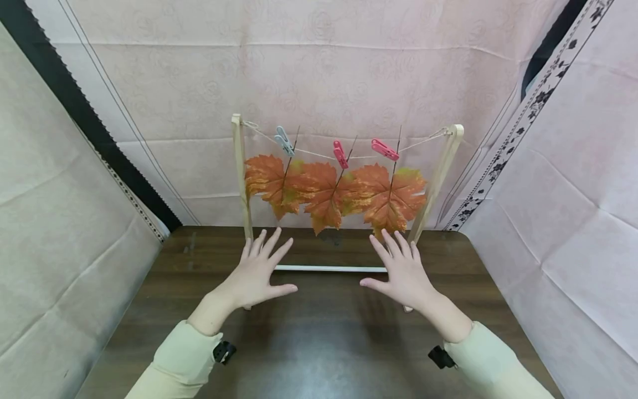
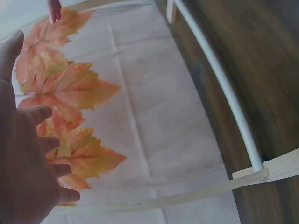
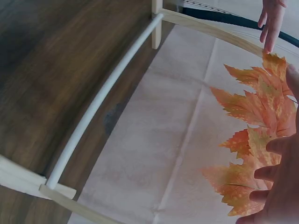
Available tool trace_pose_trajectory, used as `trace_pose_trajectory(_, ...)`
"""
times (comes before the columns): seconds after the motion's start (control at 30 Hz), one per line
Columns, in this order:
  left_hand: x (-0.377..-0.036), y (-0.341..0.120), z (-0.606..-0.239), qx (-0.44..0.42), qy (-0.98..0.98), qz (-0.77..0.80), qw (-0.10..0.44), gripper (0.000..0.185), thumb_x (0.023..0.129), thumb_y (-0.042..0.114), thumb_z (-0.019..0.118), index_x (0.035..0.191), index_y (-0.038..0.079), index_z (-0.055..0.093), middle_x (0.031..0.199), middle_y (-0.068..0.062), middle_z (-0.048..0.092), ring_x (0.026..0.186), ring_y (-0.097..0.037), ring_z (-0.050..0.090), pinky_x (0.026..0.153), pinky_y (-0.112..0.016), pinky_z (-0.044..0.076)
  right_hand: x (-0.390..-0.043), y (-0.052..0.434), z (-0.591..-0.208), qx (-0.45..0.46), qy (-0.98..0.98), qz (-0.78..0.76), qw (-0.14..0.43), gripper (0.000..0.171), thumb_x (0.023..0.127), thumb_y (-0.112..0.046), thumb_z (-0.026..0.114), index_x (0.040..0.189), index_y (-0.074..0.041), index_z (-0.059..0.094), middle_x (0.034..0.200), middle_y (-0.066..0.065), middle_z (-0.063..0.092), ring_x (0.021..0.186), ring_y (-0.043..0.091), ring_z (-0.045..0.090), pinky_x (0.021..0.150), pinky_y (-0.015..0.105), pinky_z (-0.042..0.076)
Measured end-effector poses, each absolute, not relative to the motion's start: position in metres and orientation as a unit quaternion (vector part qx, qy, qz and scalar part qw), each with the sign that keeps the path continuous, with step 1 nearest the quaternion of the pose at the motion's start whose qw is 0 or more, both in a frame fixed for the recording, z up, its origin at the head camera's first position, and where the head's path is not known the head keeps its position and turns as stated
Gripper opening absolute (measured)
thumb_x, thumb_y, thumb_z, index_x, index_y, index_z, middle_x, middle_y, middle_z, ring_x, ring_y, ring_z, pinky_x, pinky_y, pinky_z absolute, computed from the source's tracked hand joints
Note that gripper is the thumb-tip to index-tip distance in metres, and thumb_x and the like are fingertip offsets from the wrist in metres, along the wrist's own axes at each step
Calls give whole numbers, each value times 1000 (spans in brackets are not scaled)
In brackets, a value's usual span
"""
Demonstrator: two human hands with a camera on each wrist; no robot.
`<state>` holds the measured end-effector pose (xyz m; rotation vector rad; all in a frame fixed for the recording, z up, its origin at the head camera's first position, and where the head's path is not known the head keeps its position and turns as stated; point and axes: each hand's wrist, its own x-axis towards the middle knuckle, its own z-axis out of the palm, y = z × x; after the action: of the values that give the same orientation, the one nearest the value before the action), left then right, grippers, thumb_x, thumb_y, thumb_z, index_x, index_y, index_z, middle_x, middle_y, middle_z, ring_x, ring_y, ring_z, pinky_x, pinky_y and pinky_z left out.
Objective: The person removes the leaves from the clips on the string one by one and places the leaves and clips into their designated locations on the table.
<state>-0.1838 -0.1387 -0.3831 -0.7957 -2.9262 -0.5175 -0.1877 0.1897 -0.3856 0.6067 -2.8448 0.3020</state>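
Observation:
A small wooden rack (image 1: 240, 166) stands on the dark table (image 1: 319, 343), with a string between its two posts. Three orange leaves (image 1: 331, 194) hang from the string by a grey clothespin (image 1: 284, 141) and two pink clothespins (image 1: 341, 154). My left hand (image 1: 259, 271) hovers in front of the left post, fingers spread and holding nothing. In front of the right post my right hand (image 1: 401, 269) is spread the same way and empty. The left wrist view has the leaves (image 2: 70, 98) beside my left hand (image 2: 23, 172); the right wrist view has leaves (image 3: 254, 135) by my right hand (image 3: 280, 186).
A white crossbar (image 1: 330, 269) joins the rack's feet low on the table. Pink cloth (image 1: 319, 77) hangs behind the rack and along both sides. A dark strip (image 1: 75, 105) runs down the left corner.

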Motion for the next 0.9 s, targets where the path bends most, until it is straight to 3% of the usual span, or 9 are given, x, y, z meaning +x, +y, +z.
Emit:
trace_pose_trajectory(0.33, -196, -147, -351, -238, -943, -219, 75, 99, 76, 56, 67, 150, 22, 12, 158, -8, 7, 144, -39, 4, 111, -65, 9, -205, 173, -363, 210, -950, 216, 78, 92, 75, -61, 64, 148, -22, 24, 152, 10, 27, 137, 35, 27, 105, 60, 31)
trace_pose_trajectory(0.63, -211, -147, -309, -208, -905, -357, 103, 97, 76, 45, 73, 150, 25, 13, 157, 1, 13, 143, -32, 11, 108, -66, 20, -221, 144, -332, 192, -922, 337, 10, 88, 76, -53, 69, 146, -22, 27, 153, 3, 25, 142, 26, 23, 108, 56, 32)
trace_pose_trajectory(0.9, -229, -144, -278, -210, -863, -433, 151, 88, 80, 36, 71, 149, 25, 18, 155, -2, 19, 142, -26, 18, 111, -60, 23, -238, 113, -307, 215, -890, 402, 9, 84, 78, -40, 72, 146, -18, 28, 148, 8, 31, 130, 30, 39, 102, 48, 43)
